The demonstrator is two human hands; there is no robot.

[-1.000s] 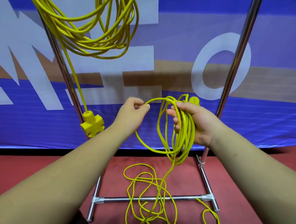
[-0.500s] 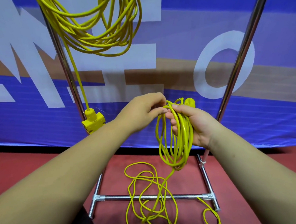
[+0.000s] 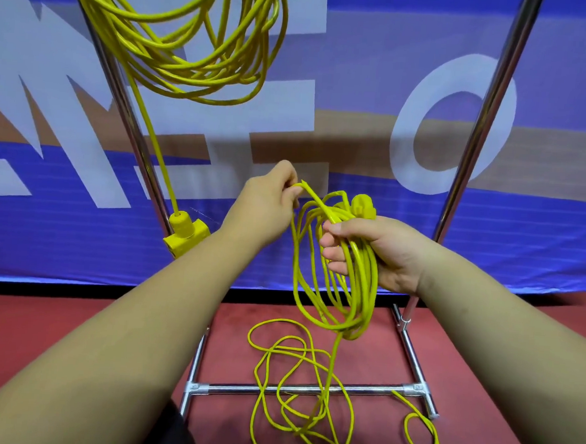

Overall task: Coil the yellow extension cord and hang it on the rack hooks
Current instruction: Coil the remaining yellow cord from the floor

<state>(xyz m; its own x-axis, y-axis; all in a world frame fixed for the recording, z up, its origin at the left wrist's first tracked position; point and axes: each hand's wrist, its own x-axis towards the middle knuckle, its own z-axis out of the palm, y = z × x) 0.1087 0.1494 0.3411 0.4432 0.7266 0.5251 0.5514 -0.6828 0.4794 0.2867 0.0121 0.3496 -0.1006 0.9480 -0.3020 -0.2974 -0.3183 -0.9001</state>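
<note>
My right hand (image 3: 372, 250) grips a bundle of yellow cord loops (image 3: 335, 293) that hangs below it, with the yellow plug (image 3: 363, 207) sticking up above my fingers. My left hand (image 3: 269, 199) pinches one strand of the same cord just left of the bundle, at about the same height. From the bundle the cord drops to a loose tangle on the floor (image 3: 295, 386). A second, thicker yellow cord coil (image 3: 192, 44) hangs high on the rack, its socket block (image 3: 186, 236) dangling by the left pole.
The chrome rack has a left pole (image 3: 126, 115), a right pole (image 3: 479, 130) and a base crossbar (image 3: 370, 391) on a red floor. A blue and white banner (image 3: 541, 237) stands right behind it. The floor cord crosses the crossbar.
My left hand has brought a strand across to the bundle in my right hand and then drawn back a little to the left, still pinching cord. The bundle has gained a loop.
</note>
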